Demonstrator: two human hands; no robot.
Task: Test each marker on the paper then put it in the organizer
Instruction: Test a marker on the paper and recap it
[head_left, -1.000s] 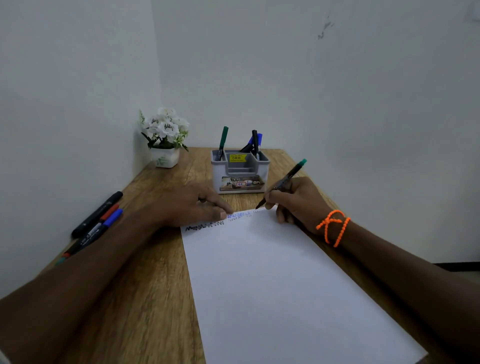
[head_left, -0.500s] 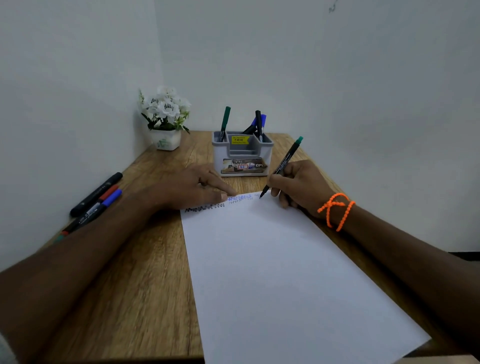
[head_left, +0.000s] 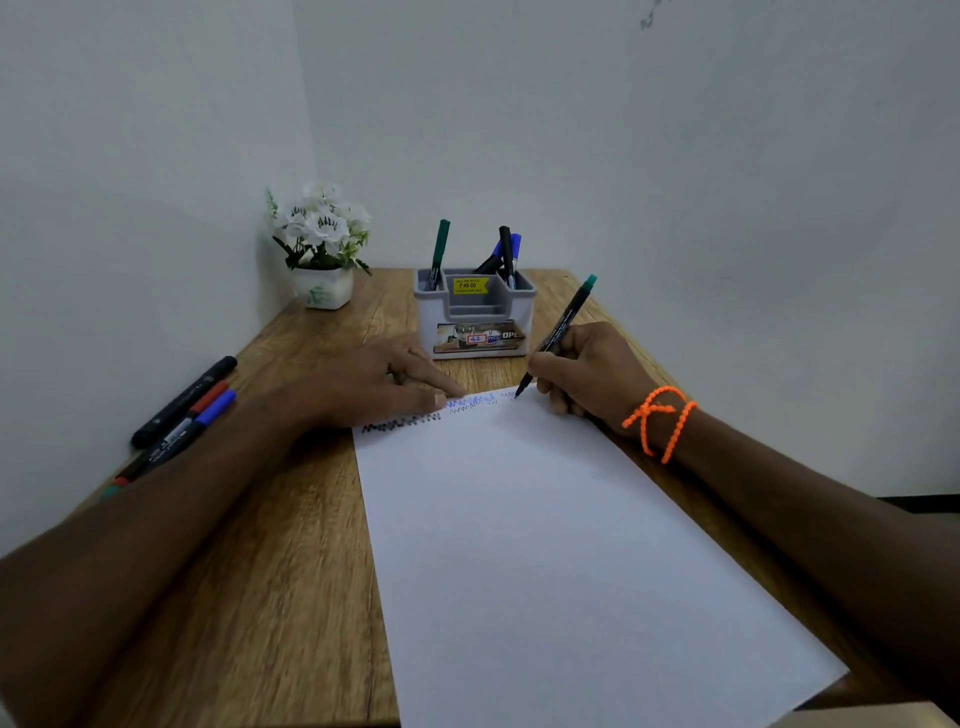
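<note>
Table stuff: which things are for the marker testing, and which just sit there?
For the job: paper, marker in right hand, left hand pressing paper, organizer, waiting markers.
Just there: flower pot, orange bracelet.

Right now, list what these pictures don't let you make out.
Head view only:
- Markers by the wall: near ends hidden behind the left forearm; count unclear.
- Organizer labels: print too small to read.
- Green marker tip: whether it touches the paper cannot be told.
- Right hand: fingers curled under, hidden.
</note>
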